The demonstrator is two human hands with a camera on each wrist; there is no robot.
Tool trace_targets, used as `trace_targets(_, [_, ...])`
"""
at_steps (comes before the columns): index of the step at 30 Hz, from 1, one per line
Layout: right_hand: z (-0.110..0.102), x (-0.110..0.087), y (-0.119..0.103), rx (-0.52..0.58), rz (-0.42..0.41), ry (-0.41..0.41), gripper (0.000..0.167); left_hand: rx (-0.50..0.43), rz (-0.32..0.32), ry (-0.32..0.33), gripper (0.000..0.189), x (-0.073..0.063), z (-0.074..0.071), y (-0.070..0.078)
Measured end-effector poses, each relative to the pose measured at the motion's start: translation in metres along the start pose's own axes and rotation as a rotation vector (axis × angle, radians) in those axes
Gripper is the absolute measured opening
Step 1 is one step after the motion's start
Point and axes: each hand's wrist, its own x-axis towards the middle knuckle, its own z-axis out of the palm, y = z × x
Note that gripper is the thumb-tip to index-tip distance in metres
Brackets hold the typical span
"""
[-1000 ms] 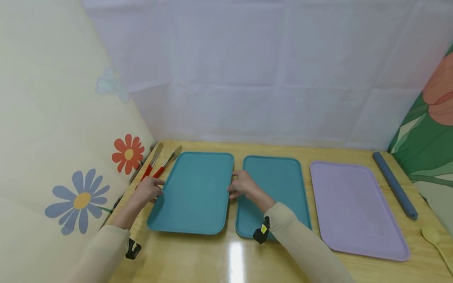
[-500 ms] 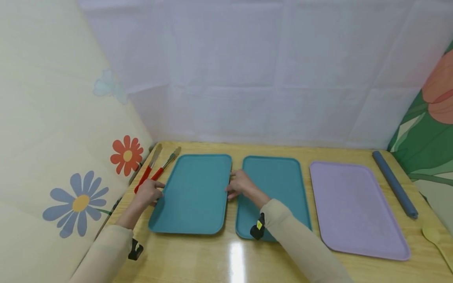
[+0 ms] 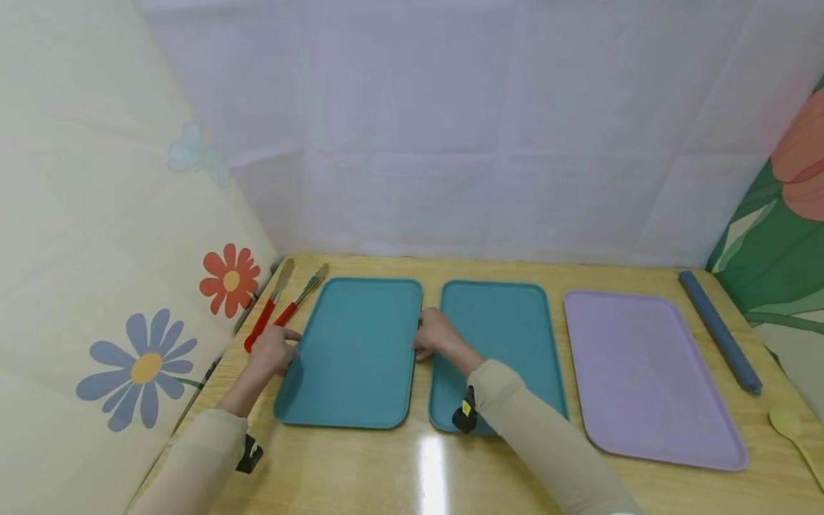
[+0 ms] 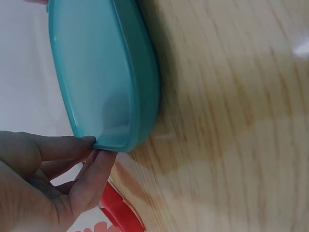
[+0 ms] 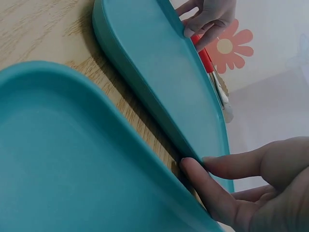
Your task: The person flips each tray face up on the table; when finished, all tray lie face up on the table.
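Observation:
A teal tray (image 3: 352, 350) lies at the left of the table, held at both long sides. My left hand (image 3: 273, 350) pinches its left rim, with the thumb on the rim and fingers against the side in the left wrist view. On the opposite side, my right hand (image 3: 435, 332) pinches the right rim between thumb and finger. That hand reaches over a second teal tray (image 3: 502, 343), which lies close by with a narrow strip of wood between the two. Beside my left hand are tongs with red handles (image 3: 260, 323), partly hidden by the hand.
Farther right lie a lilac tray (image 3: 650, 379), a dark blue roll (image 3: 719, 332) and a pale yellow spoon (image 3: 787, 423). Another red-handled metal utensil (image 3: 299, 295) is near the tongs. A white cloth (image 3: 412, 129) hangs behind the wooden table (image 3: 335, 472).
The held tray has shifted very slightly; its near left corner is a little farther right and its far right corner a little farther left. Both hands keep their hold.

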Motion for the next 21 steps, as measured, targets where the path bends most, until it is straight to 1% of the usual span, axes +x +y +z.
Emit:
trace_targets(5, [0.002, 0.001, 0.001, -0.019, -0.003, 0.005, 0.067, 0.016, 0.003, 0.000, 0.035, -0.001, -0.003, 0.001])
trace_targets(12, [0.001, 0.004, -0.001, -0.030, -0.052, 0.018, 0.061, 0.017, 0.050, -0.011, 0.038, 0.005, -0.008, -0.001])
trace_targets(14, [0.000, 0.003, 0.000, -0.024, -0.081, 0.027, 0.059, 0.033, 0.069, 0.002, 0.035, 0.005, -0.009, -0.001])
trace_targets(15, [0.000, 0.002, 0.000, -0.026, -0.098, 0.034, 0.048, 0.068, 0.094, 0.027, 0.032, 0.005, -0.009, -0.001])
trace_targets(16, [0.000, 0.000, 0.001, -0.016, -0.114, 0.047, 0.043, 0.108, 0.114, 0.063, 0.027, 0.005, -0.008, 0.000])
trace_targets(17, [-0.001, -0.002, 0.003, -0.013, -0.128, 0.064, 0.040, 0.152, 0.137, 0.112, 0.022, 0.004, -0.007, 0.002])
trace_targets(18, [-0.002, -0.005, 0.004, -0.028, -0.147, 0.089, 0.036, 0.196, 0.158, 0.170, 0.020, 0.002, -0.005, 0.004])
trace_targets(20, [-0.005, -0.011, 0.008, -0.069, -0.187, 0.154, 0.029, 0.277, 0.202, 0.317, 0.021, -0.001, -0.001, 0.012])
trace_targets(21, [-0.008, -0.015, 0.009, -0.089, -0.200, 0.189, 0.028, 0.310, 0.218, 0.384, 0.022, -0.003, 0.001, 0.018])
